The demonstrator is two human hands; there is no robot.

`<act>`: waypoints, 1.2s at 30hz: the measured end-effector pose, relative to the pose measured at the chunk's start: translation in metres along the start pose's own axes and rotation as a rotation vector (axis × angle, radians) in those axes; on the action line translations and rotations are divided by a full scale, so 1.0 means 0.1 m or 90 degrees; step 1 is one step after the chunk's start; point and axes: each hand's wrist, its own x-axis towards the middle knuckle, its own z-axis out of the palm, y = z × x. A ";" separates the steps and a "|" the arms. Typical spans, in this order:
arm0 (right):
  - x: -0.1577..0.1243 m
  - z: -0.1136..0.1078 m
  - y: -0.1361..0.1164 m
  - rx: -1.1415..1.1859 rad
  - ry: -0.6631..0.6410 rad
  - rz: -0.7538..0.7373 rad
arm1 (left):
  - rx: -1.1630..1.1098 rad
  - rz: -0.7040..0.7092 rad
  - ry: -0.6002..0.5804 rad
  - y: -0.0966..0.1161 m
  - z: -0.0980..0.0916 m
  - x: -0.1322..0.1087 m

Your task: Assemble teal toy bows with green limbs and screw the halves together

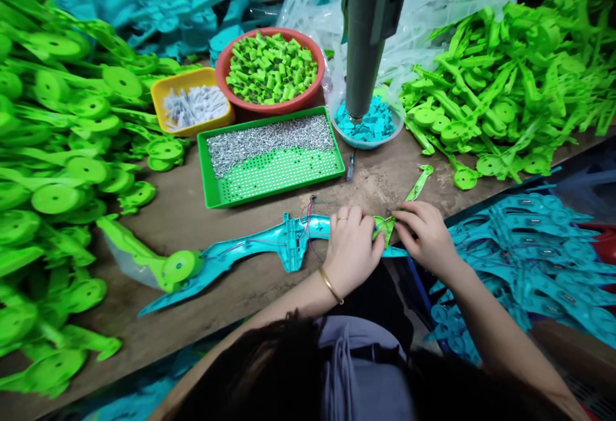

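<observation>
A long blue plastic toy bow half (248, 246) lies across the table, its inner side facing up. Thin red and dark wires run along it, and a small black piece (312, 197) sits at a wire's end. Attached at its left end is a green limb with a round disc (180, 270). My left hand (353, 244) covers the right part of the blue shell, its fingers closed at the edge of a green limb (389, 233). At that limb's other side, my right hand (426, 235) pinches with thumb and fingers; what lies between the fingertips is hidden.
Green limbs pile up left and right. Behind stand a green screw tray (274, 195), yellow box (192, 127), red bowl of green pieces (269, 110) and tub of blue pieces (368, 145). A dark hanging pole (363, 55) overhangs the tub. Blue shells (543, 254) lie right.
</observation>
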 end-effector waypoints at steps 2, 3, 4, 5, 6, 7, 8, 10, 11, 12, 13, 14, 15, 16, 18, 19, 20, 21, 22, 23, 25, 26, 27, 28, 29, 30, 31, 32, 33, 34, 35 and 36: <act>0.00 0.01 -0.01 -0.005 0.006 -0.004 | 0.000 -0.021 -0.018 0.02 0.00 0.03; 0.00 0.01 -0.01 -0.006 0.011 -0.005 | 0.003 -0.028 -0.025 0.03 0.00 0.05; 0.00 0.02 -0.01 -0.005 0.015 -0.004 | 0.009 -0.031 -0.031 0.04 0.00 0.06; 0.00 0.02 -0.01 -0.003 0.017 -0.002 | 0.016 -0.030 -0.033 0.04 0.01 0.08; 0.00 0.03 -0.01 0.001 0.019 0.001 | 0.024 -0.026 -0.032 0.05 0.01 0.09; 0.00 0.03 -0.01 0.006 0.019 0.003 | 0.031 -0.018 -0.028 0.06 0.01 0.10; -0.01 0.03 -0.01 0.011 0.017 0.005 | 0.037 -0.006 -0.020 0.08 0.01 0.11; -0.01 0.04 0.00 0.018 0.014 0.005 | 0.047 0.020 0.001 0.10 0.01 0.12; -0.01 0.05 0.01 0.020 0.014 0.005 | 0.049 0.033 0.013 0.11 0.01 0.12; -0.02 0.05 0.01 0.021 0.016 0.003 | 0.047 0.044 0.022 0.11 0.00 0.12; -0.02 0.05 0.02 0.022 0.019 0.001 | 0.042 0.052 0.028 0.12 0.00 0.12; -0.02 0.05 0.02 0.023 0.022 -0.001 | 0.036 0.060 0.027 0.11 0.00 0.12; -0.02 0.05 0.03 0.024 0.025 -0.002 | 0.027 0.066 0.020 0.11 -0.01 0.12; -0.02 0.06 0.03 0.026 0.026 -0.002 | 0.016 0.070 0.009 0.10 -0.02 0.12; -0.02 0.06 0.03 0.033 0.029 0.001 | -0.021 0.067 -0.019 0.08 -0.03 0.13; -0.02 0.06 0.03 0.036 0.031 0.003 | -0.051 0.059 -0.031 0.07 -0.03 0.14; -0.02 0.06 0.03 0.038 0.035 0.003 | -0.087 0.048 -0.040 0.06 -0.03 0.15; -0.02 0.06 0.03 0.039 0.039 0.003 | -0.124 0.038 -0.048 0.05 -0.04 0.16; -0.02 0.06 0.03 0.040 0.044 0.002 | -0.156 0.031 -0.057 0.04 -0.04 0.17; -0.03 0.06 0.03 0.042 0.047 0.002 | -0.178 0.030 -0.066 0.04 -0.04 0.18; -0.03 0.05 0.03 0.050 0.050 0.003 | -0.187 0.049 -0.088 0.03 -0.06 0.20; -0.03 0.05 0.03 0.055 0.049 0.004 | -0.172 0.065 -0.099 0.02 -0.07 0.20; -0.04 0.05 0.03 0.060 0.049 0.005 | -0.148 0.080 -0.106 0.02 -0.08 0.20; -0.04 0.05 0.03 0.063 0.050 0.006 | -0.117 0.094 -0.110 0.01 -0.09 0.20; -0.04 0.06 0.03 0.066 0.052 0.005 | -0.082 0.105 -0.112 0.00 -0.11 0.20; -0.04 0.06 0.04 0.067 0.054 0.003 | -0.048 0.113 -0.113 0.00 -0.12 0.20; -0.04 0.06 0.04 0.067 0.056 0.002 | -0.019 0.120 -0.113 -0.01 -0.12 0.20; -0.04 0.06 0.04 0.068 0.058 0.002 | 0.003 0.128 -0.114 -0.01 -0.13 0.20; -0.04 0.06 0.04 0.068 0.060 0.002 | 0.021 0.133 -0.117 -0.02 -0.13 0.20; -0.04 0.07 0.03 0.067 0.060 0.004 | 0.034 0.139 -0.120 -0.02 -0.13 0.20; -0.03 0.07 0.03 0.065 0.060 0.006 | 0.044 0.143 -0.124 -0.02 -0.13 0.20; -0.03 0.07 0.03 0.060 0.060 0.008 | 0.053 0.148 -0.127 -0.02 -0.13 0.21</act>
